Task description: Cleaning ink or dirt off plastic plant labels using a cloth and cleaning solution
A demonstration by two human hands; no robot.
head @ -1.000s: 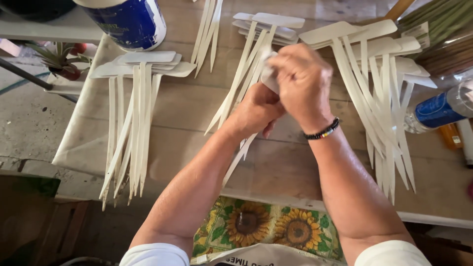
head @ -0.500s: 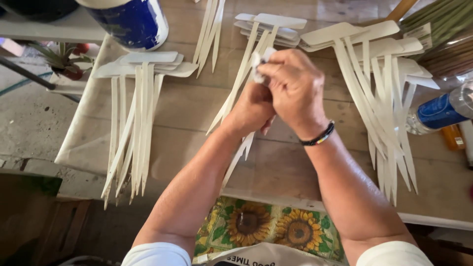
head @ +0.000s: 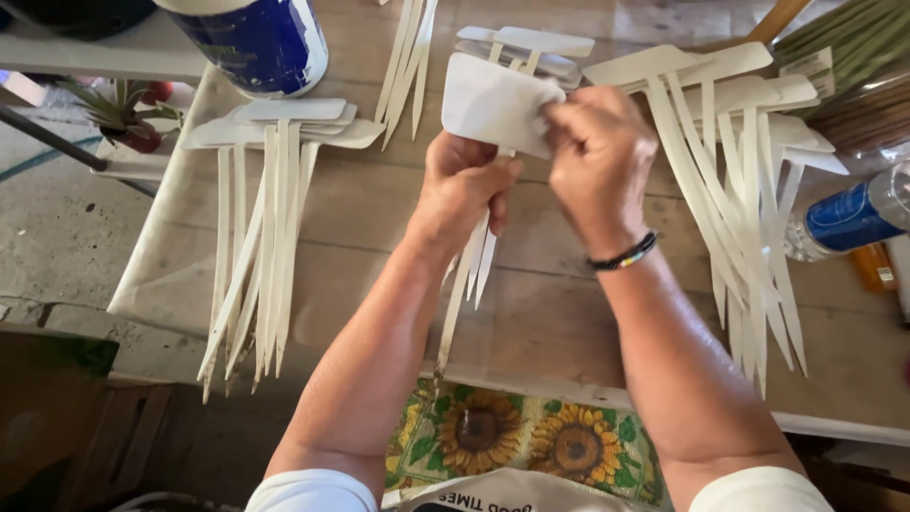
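My left hand [head: 462, 186] grips the stem of a white T-shaped plastic plant marker [head: 493, 102], held up over the table with its flat head toward me. My right hand [head: 600, 161] pinches the right edge of that head; whether a small wipe is in its fingers is hidden. The marker's pointed stem runs down past my left wrist. Under my hands lies a pile of the same markers [head: 531, 47], heads at the far side.
Two more piles of white markers lie left [head: 261, 190] and right [head: 739, 161] on the wooden table [head: 569, 303]. A blue can [head: 256, 38] stands at the far left, a blue-labelled bottle [head: 844, 213] at the right edge. Dried stems [head: 853, 57] fill the far right corner.
My hands were bunched together, rubbing a marker head with something small and white. They have now drawn apart, and the marker's head is raised and turned flat into view.
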